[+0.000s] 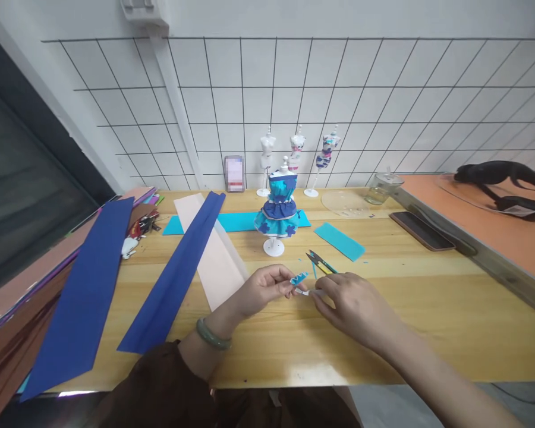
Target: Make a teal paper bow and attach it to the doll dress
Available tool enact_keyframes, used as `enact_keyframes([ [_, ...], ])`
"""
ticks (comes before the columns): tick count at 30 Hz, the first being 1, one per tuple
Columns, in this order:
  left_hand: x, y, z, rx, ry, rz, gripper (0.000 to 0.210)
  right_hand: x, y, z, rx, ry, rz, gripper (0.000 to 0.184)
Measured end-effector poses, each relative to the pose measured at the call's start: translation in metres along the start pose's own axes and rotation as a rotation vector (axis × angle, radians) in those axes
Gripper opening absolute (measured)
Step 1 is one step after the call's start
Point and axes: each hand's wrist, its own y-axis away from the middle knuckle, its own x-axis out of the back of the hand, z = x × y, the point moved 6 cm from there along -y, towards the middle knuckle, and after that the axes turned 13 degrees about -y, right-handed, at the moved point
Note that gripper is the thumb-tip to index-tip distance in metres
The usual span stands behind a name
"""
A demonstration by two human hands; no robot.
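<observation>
My left hand (267, 289) pinches a small blue piece with a white zigzag edge (299, 278), held just above the table. Fingers closed, my right hand (350, 303) grips a thin white strip (304, 292) that reaches across toward the left fingertips. Whether the strip is joined to the blue piece I cannot tell. Just beyond my right fingers lie thread snips (321, 263) with dark blades and a yellow part, partly hidden by the hand. Behind my hands stands a miniature dress form (277, 208) wearing a blue ruffled dress with dark blue flowers.
Dark blue paper-like strips (176, 270), a pale pink sheet (214, 267) and a light blue piece (340, 241) lie around. Three more dress forms (295, 148) and a phone (235, 173) stand by the wall. At right are a dark phone (421, 230) and a glass jar (382, 189).
</observation>
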Motion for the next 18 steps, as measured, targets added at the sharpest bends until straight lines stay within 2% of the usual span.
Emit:
enact_keyframes([
  [6, 0.004, -0.001, -0.003, -0.013, 0.03, 0.035, 0.016, 0.003, 0.004, 0.003, 0.003, -0.098, -0.013, 0.023],
  [11, 0.009, -0.002, -0.006, -0.047, 0.147, 0.062, 0.014, 0.002, 0.017, 0.008, -0.001, -0.228, 0.104, 0.02],
  [15, 0.009, 0.0, -0.003, -0.039, 0.081, 0.061, 0.017, -0.007, 0.022, 0.007, 0.025, -0.151, 0.158, 0.02],
  [18, 0.005, 0.002, 0.002, -0.019, -0.024, 0.009, 0.022, -0.009, 0.02, 0.003, 0.061, -0.066, 0.137, 0.021],
])
